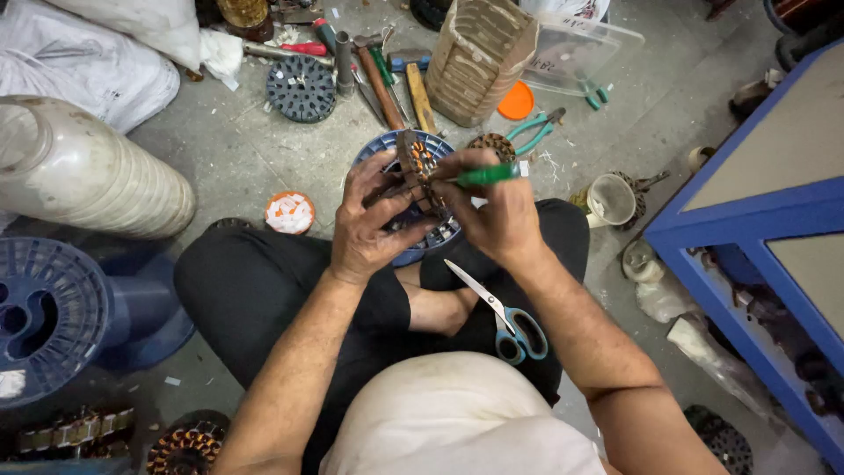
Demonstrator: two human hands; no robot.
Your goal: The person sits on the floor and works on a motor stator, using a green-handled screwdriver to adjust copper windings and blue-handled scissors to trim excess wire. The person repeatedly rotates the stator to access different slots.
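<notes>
currently the person sits cross-legged on the floor [237, 158]. left hand [374, 220] is closed around a round motor winding [420, 171], holding it up over the lap, just above a blue slotted disc [422, 242]. right hand [501, 215] is clamped on a green-handled tool [483, 175], its tip hidden at the winding. scissors [505, 317] with blue handles lie on the right leg. green pliers [536, 130] and an orange lid [516, 101] lie on the floor beyond, near a woven basket [479, 53]. a blue spool [53, 308] stands at the left.
</notes>
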